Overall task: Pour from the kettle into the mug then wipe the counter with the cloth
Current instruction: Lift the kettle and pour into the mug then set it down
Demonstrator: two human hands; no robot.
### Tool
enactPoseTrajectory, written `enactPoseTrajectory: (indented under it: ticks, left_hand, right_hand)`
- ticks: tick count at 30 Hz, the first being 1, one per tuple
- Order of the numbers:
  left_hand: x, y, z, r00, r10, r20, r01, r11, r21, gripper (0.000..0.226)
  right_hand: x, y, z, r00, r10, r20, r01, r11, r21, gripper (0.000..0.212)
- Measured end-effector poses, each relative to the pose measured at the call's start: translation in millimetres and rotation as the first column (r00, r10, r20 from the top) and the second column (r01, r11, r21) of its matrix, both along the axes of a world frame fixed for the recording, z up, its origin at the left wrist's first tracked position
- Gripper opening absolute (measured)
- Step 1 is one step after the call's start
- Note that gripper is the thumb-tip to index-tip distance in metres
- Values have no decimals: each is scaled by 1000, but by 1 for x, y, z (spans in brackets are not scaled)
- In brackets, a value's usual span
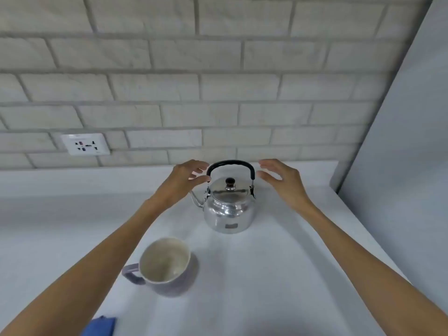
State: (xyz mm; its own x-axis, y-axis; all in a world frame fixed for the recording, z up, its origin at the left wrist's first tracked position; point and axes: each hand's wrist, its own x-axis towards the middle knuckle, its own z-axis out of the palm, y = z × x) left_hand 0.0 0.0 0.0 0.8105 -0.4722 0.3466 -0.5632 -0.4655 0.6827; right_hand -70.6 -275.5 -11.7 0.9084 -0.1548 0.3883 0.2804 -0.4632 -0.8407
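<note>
A shiny steel kettle point(229, 209) with a black arched handle and a dark lid knob stands on the white counter point(278, 275), its spout pointing left. A lilac mug point(167, 267) with a cream inside sits nearer to me, to the kettle's front left, handle to the left. A corner of a blue cloth point(100, 326) shows at the bottom edge. My left hand point(185, 180) hovers open by the handle's left end, its thumb close to the handle. My right hand point(282, 179) is open just right of the handle, apart from it.
A pale brick wall point(218, 81) rises behind the counter, with a white power socket point(85, 144) at the left. A grey panel point(407, 154) closes off the right side. The counter's back ledge runs just behind the kettle.
</note>
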Motion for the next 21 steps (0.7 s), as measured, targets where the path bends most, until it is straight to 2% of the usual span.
enactPoseTrajectory:
  ticks: [4, 9, 13, 16, 18, 21]
  left_hand:
    - [10, -13, -8, 996, 22, -89, -27, 998, -60, 48]
    - [26, -25, -14, 987, -23, -160, 13, 998, -68, 59]
    - [32, -36, -17, 978, -19, -210, 5, 998, -67, 55]
    - [34, -41, -18, 988, 8, -152, -14, 999, -40, 47]
    - [35, -44, -17, 991, 14, -136, -22, 998, -62, 40]
    - [34, -46, -14, 982, -19, -187, -5, 992, -125, 29]
  right_hand:
    - [21, 0, -3, 995, 46, -87, -44, 999, 27, 34]
    - [52, 6, -9, 984, 160, -74, -155, 986, 68, 33]
    - [65, 13, -14, 979, 200, -45, -196, 978, 75, 27]
    - [70, 16, -19, 977, 213, -8, -212, 974, 83, 25]
    - [71, 18, -22, 972, 232, 18, -233, 964, 129, 23]
    - [72, 19, -22, 968, 247, 38, -249, 954, 164, 18]
